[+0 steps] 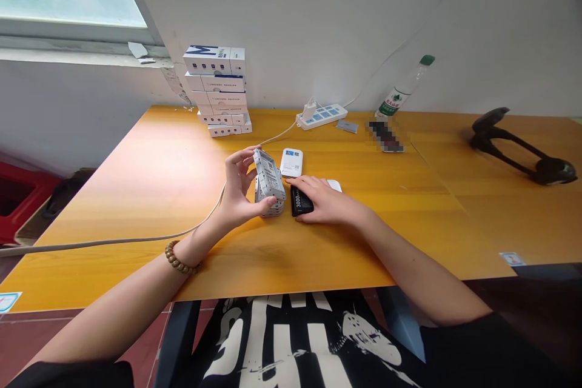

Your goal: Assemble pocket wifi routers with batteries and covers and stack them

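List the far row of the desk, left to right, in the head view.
Stack of white boxes → white power strip → clear plastic bottle with green cap → black stand

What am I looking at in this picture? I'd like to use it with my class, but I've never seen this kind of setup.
There is no machine here. A person is working with their own two bare hands, filmed by a single camera worn on their head, which looks forward and down. That's why their arms reach in from the bottom of the picture.

On the yellow table, the left hand holds a small white box, tilted, over another white box. The right hand lies over a black power bank printed with "3000".

Just beyond the hands lies a flat white device. Further back are a stack of white boxes, a white power strip and a plastic bottle.
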The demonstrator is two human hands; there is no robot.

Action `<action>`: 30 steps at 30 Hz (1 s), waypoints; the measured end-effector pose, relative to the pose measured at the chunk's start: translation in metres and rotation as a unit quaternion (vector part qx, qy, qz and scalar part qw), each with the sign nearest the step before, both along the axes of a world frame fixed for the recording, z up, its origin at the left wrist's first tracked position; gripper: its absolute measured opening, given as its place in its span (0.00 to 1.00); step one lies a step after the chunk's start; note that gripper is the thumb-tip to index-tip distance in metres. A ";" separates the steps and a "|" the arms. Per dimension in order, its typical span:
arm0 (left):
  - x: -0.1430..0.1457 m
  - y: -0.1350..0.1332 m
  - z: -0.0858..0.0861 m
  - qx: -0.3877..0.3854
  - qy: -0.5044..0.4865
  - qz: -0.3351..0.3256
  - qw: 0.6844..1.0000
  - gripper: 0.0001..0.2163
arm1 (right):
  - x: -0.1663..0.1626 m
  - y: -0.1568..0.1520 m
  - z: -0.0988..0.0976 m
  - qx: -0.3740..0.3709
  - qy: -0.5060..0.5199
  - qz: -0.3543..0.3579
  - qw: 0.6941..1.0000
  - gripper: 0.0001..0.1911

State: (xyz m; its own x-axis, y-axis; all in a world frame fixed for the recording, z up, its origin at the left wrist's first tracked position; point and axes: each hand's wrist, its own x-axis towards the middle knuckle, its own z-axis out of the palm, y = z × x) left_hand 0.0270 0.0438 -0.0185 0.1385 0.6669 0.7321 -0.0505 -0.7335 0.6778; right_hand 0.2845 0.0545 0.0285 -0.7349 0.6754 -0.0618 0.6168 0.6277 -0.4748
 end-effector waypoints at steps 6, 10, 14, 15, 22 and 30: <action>0.000 0.000 0.000 0.002 -0.002 -0.014 1.000 0.42 | -0.001 -0.001 0.000 -0.005 -0.008 -0.008 1.000 0.50; -0.002 0.000 0.001 0.001 0.006 -0.017 1.000 0.42 | 0.000 0.001 -0.001 -0.006 0.000 -0.013 1.000 0.51; -0.004 0.002 0.003 -0.007 -0.006 -0.017 1.000 0.40 | 0.001 0.002 -0.003 -0.019 -0.002 -0.023 1.000 0.54; -0.005 0.003 0.003 -0.012 -0.012 -0.018 1.000 0.40 | 0.002 0.002 -0.003 -0.019 0.004 -0.027 0.999 0.56; -0.007 0.007 0.004 -0.061 -0.003 -0.075 0.995 0.39 | -0.013 0.002 0.009 -0.068 0.181 -0.030 0.981 0.65; -0.007 0.006 0.007 -0.077 -0.021 -0.091 0.993 0.38 | -0.041 0.026 0.015 -0.106 0.232 0.002 0.967 0.66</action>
